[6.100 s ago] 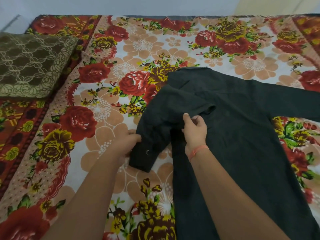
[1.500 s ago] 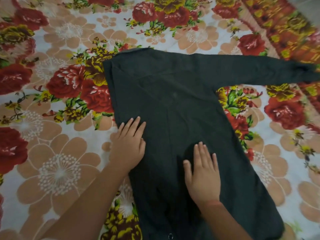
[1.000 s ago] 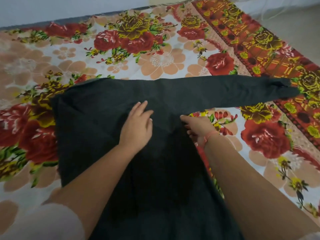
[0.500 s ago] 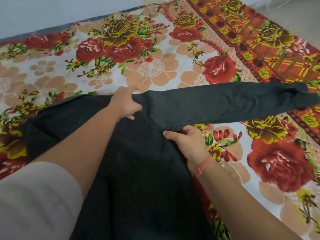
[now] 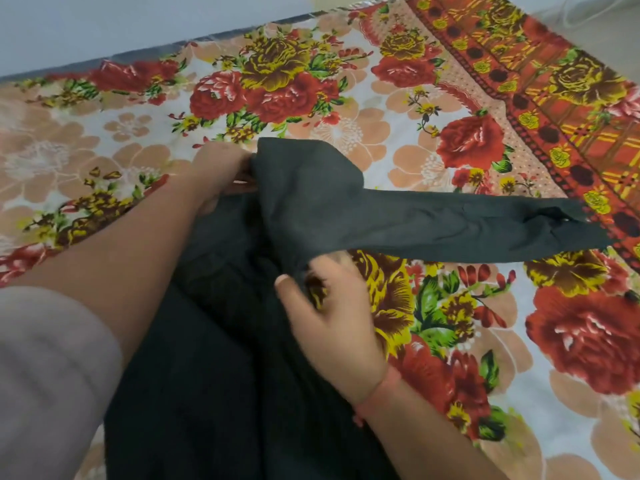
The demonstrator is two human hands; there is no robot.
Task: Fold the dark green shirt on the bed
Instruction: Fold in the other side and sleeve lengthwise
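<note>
The dark green shirt [image 5: 221, 358] lies on the floral bedsheet [image 5: 346, 133], its body running toward me. Its right sleeve [image 5: 450, 230] stretches out to the right, cuff near the red border. My left hand [image 5: 221, 174] grips the shirt at the shoulder, where the fabric is lifted and turned over. My right hand [image 5: 336, 306] pinches the cloth at the underarm below the sleeve; an orange thread circles that wrist. The shirt's left side is hidden under my left arm.
The red patterned border [image 5: 571, 109] of the sheet runs along the bed's right side, with bare floor beyond it at the top right. A pale wall [image 5: 138, 22] lies past the bed's far edge.
My hands have lifted the shoulder and underarm and pulled them left over the shirt's body. The sleeve has dragged leftward with them, its cuff coming in from the edge.
</note>
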